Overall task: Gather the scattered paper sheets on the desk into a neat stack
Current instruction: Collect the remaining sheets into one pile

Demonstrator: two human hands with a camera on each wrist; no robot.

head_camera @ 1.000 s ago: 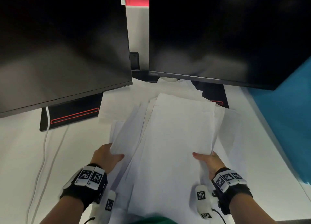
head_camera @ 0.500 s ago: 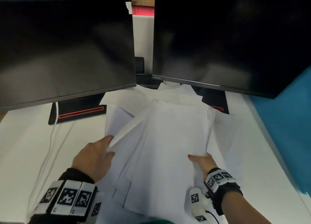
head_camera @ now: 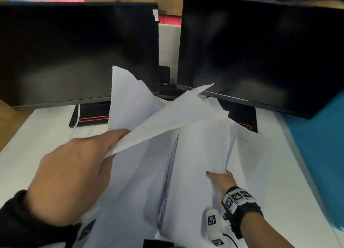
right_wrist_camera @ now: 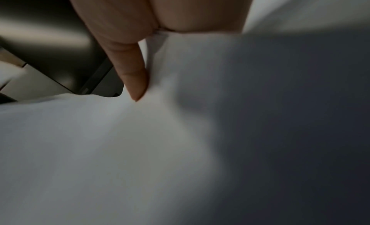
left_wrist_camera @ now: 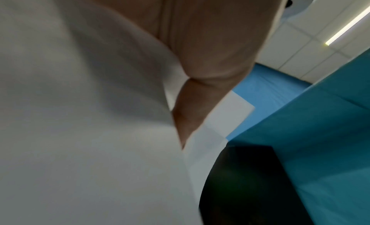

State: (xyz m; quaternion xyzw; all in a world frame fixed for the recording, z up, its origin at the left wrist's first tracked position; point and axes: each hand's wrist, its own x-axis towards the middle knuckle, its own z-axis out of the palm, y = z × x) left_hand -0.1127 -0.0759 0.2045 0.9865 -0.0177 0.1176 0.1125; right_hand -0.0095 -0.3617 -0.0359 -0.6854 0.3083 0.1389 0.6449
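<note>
Several white paper sheets [head_camera: 193,154] are bunched between my hands above the white desk [head_camera: 37,145], their top edges fanned and uneven. My left hand [head_camera: 109,145] grips the left side of the bundle, raised high, with one sheet [head_camera: 128,98] standing up in front of the left monitor. In the left wrist view the thumb [left_wrist_camera: 192,104] presses on paper [left_wrist_camera: 80,117]. My right hand [head_camera: 219,177] pinches the right edge of the sheets lower down; the right wrist view shows a thumb [right_wrist_camera: 132,73] on the paper [right_wrist_camera: 140,149]. More sheets [head_camera: 255,154] lie flat on the desk to the right.
Two dark monitors [head_camera: 74,52] [head_camera: 260,52] stand close behind the papers on black bases with red stripes [head_camera: 93,119]. A white cable [head_camera: 78,115] runs by the left base. A teal partition [head_camera: 316,145] borders the desk's right edge.
My left hand has risen and lifted the left side of the sheets off the desk, tilting them up toward the monitors. My right hand stays low at the right edge.
</note>
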